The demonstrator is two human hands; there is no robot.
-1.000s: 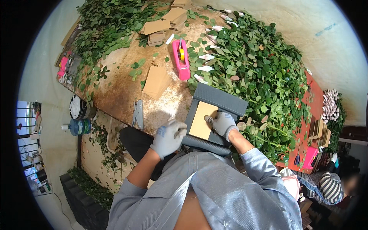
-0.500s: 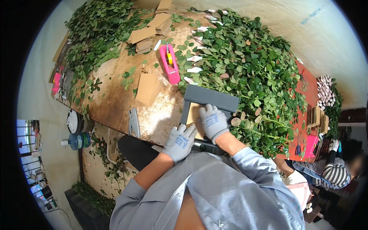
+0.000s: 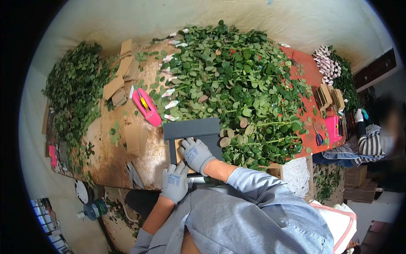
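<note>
The cardboard sheet (image 3: 178, 150) lies inside the dark grey tray (image 3: 192, 128), which sits at the near edge of the surface (image 3: 103, 146), directly in front of the person. The gloved right hand (image 3: 197, 155) rests over the sheet and covers much of it; its fingers are partly bent and slightly parted, with the tips on the sheet. The thumb is hidden, so whether these fingers grip anything cannot be told. The gloved left hand (image 3: 174, 185) is positioned at the near left corner of the tray; its fingers are extended and slightly parted, with the tips by the sheet's near end. Whether they pinch the edge cannot be told. Left of the tray, loose cardboard pieces (image 3: 135, 139) lie fanned, with a metal stapler (image 3: 135, 175) nearer the person. Beyond these pieces stands a pink tape dispenser (image 3: 146, 108) with a yellow roll. Cardboard stacks (image 3: 122, 72) occupy the area farther back. Leafy stems (image 3: 253, 93) with white-wrapped heads (image 3: 171, 104) at their left ends cover the area behind and right of the tray. Scissors (image 3: 319, 139) lie at far right on a red area, near upright cardboard pieces (image 3: 327, 97).
</note>
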